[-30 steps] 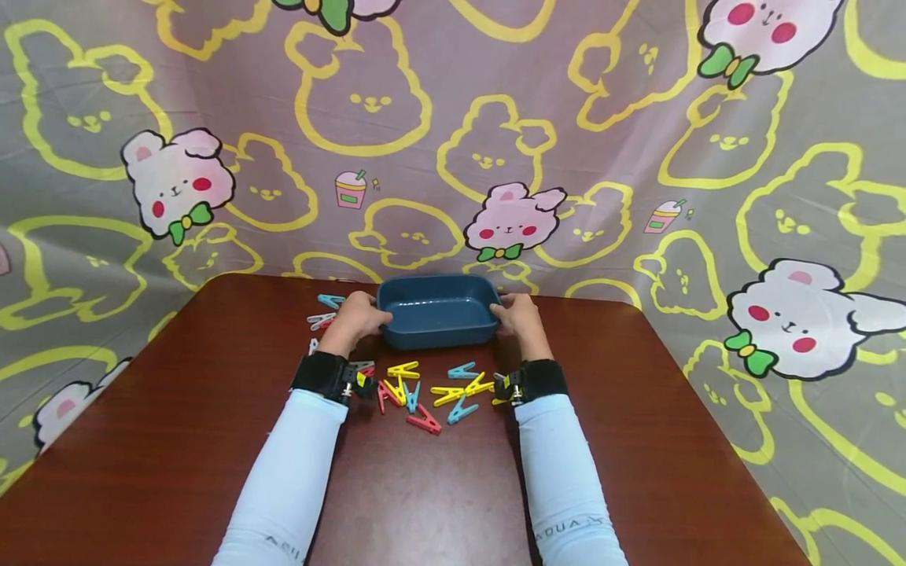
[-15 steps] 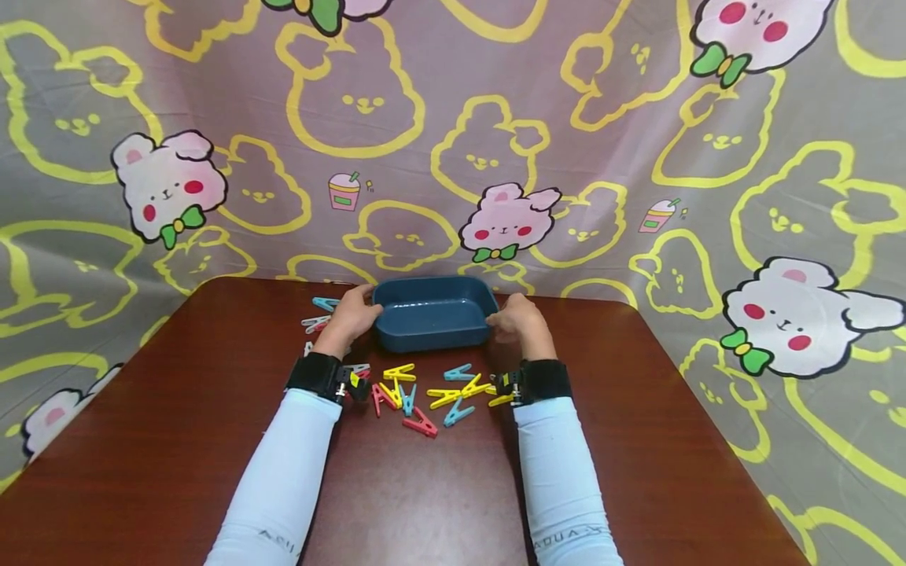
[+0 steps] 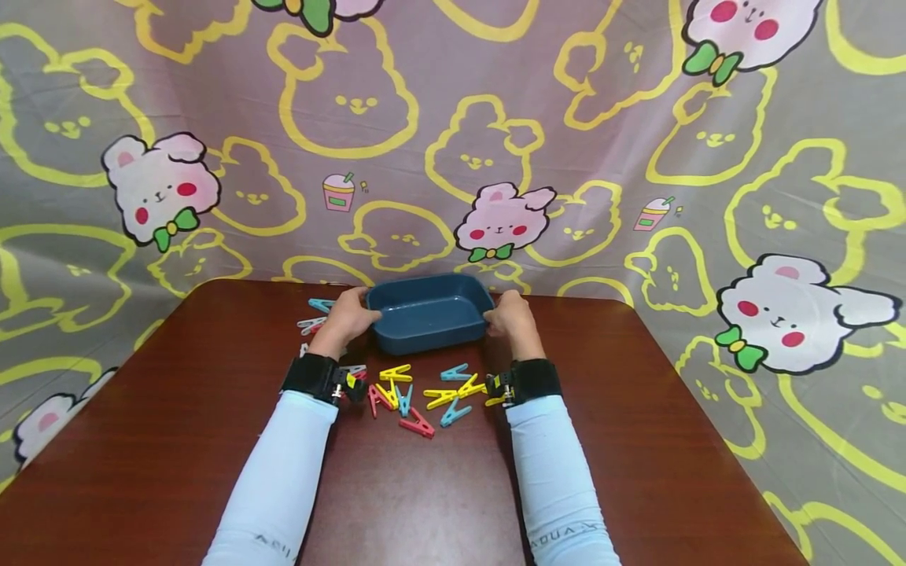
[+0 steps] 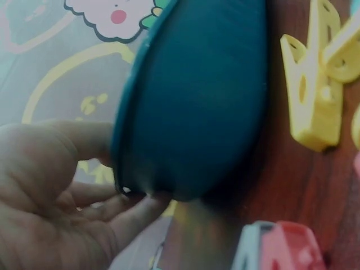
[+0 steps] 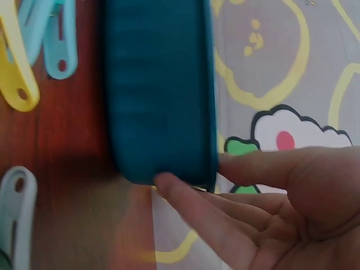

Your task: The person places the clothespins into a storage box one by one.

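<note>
A dark blue rectangular dish (image 3: pixel 430 314) with rounded corners sits toward the back of the table, its inside bare. My left hand (image 3: pixel 347 317) grips its left end, thumb over the rim and fingers beneath, as the left wrist view shows. At the opposite end my right hand (image 3: pixel 511 316) pinches the rim the same way. In the right wrist view the dish's side wall (image 5: pixel 160 90) fills the middle, with fingertips under its corner. Just in front of the dish lie yellow clothespins (image 3: pixel 396 373), blue clothespins (image 3: pixel 453 413) and red clothespins (image 3: pixel 418 424).
More clothespins, blue (image 3: pixel 321 304) and white (image 3: pixel 310 325), lie left of the left hand. Both wrists wear black camera bands. The brown table (image 3: pixel 418 495) ends at the back against a patterned cloth (image 3: pixel 396 102).
The dish has tilted slightly in the head view, its right end now higher than its left. Both hands keep hold of it. The whole head view has drifted a little.
</note>
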Tool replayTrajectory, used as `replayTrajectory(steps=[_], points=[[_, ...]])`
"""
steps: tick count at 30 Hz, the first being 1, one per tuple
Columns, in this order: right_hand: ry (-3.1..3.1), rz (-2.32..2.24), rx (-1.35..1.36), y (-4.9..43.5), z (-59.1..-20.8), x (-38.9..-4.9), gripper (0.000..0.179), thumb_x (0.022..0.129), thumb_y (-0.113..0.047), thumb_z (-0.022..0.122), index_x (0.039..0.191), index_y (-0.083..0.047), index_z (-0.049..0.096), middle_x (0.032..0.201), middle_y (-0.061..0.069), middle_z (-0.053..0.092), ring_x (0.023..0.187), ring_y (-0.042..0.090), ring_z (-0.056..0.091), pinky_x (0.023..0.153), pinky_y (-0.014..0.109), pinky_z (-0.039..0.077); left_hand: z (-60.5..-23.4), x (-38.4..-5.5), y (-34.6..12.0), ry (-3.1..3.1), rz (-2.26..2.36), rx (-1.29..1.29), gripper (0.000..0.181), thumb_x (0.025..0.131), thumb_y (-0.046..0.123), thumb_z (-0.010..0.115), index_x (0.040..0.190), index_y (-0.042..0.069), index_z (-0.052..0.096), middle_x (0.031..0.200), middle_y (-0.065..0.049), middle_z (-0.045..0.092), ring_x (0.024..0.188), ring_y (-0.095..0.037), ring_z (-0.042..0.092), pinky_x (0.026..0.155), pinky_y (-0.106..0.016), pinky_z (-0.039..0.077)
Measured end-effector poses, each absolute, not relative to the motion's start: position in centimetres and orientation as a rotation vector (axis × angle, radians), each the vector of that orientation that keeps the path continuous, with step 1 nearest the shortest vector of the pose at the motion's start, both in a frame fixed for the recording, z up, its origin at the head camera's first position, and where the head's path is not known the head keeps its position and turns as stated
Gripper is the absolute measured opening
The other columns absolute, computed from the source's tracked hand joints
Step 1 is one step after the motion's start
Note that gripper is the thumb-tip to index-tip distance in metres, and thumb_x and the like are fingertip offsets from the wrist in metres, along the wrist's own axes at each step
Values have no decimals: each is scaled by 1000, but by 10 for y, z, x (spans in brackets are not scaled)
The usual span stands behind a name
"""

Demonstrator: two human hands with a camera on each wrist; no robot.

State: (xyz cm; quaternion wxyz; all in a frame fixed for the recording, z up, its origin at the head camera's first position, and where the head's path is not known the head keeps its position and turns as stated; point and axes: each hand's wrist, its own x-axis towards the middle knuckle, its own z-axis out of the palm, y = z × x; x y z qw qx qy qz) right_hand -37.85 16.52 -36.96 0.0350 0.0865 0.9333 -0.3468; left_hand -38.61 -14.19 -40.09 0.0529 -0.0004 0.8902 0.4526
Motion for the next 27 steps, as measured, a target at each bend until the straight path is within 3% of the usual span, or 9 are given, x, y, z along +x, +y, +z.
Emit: replayTrajectory(steps=[3,7,11,15,23,27], points=[[2948,-1029,269,160,-375,-379,26,109,-17,64,118,6,70,97,18,75,86,28,73,82,38,59,-394,-382,-141,2701,1313,-15,81,105,16,66,171,-1,22,174,-30,32,159,-49,38,128,-60,42],[2981,-1028,278,154,-380,-380,30,112,-19,60,127,5,70,116,21,73,102,34,71,89,43,59,-385,-375,-140,2726,1168,-5,83,102,17,70,167,-8,26,169,-34,37,153,-50,44,123,-59,46],[2958,-1054,271,153,-383,-382,38,113,-18,57,144,3,64,139,23,71,121,37,70,103,48,59,-378,-367,-138,2768,1008,33,72,98,20,73,153,-16,43,153,-34,52,129,-44,58,104,-51,55],[2948,-1067,246,154,-385,-384,43,115,-17,53,152,3,58,150,23,66,127,37,67,106,48,56,-373,-363,-136,2777,947,32,66,96,22,76,144,-16,51,143,-32,58,113,-37,58,93,-46,54],[2924,-1103,131,154,-386,-388,51,115,-18,50,161,3,46,157,27,59,136,40,65,115,51,54,-366,-362,-135,2682,1005,-103,75,98,29,79,151,-11,45,146,-31,54,126,-48,62,96,-58,63],[2884,-1069,118,152,-382,-384,59,115,-26,54,162,6,41,164,29,51,149,44,55,123,54,49,-367,-362,-138,2668,1035,-129,85,99,33,79,157,-12,37,155,-32,48,140,-50,55,109,-60,58]])
